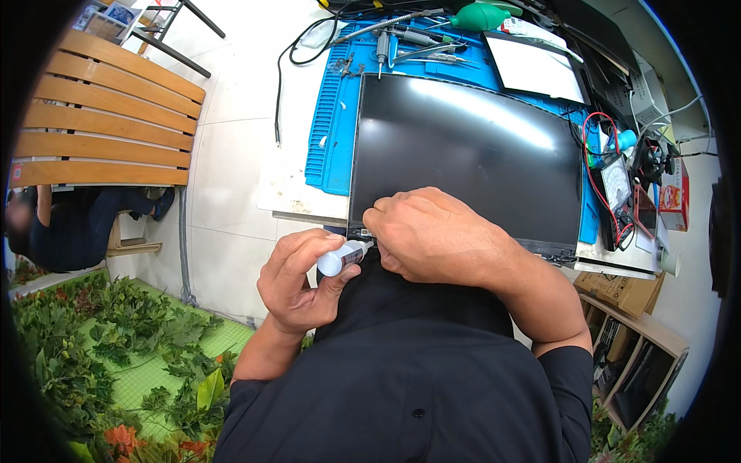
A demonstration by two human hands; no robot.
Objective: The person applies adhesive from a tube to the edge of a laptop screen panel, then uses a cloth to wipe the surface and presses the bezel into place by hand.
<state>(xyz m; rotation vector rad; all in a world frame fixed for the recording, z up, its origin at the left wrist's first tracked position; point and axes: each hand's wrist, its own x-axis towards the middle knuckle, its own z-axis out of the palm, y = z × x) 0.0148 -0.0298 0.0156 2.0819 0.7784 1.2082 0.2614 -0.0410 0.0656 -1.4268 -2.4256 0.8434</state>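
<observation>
A dark laptop screen panel (471, 147) lies face up on a blue mat (326, 139), its lower edge at the table's front. My left hand (297, 285) grips a small white bottle (334, 261) with a dark label, tilted with its narrow tip at the panel's lower-left corner, by a metal hinge (364, 233). My right hand (428, 235) is curled over that same corner next to the bottle tip, fingers bent together; what they hold, if anything, is hidden.
Tools (417, 48), a green bulb blower (477, 17), cables and a multimeter (615, 179) crowd the mat's back and right. A wooden slatted bench (108, 116) stands left, a person (69, 231) low beside it. A shelf unit (633, 386) is below right, artificial foliage lower left.
</observation>
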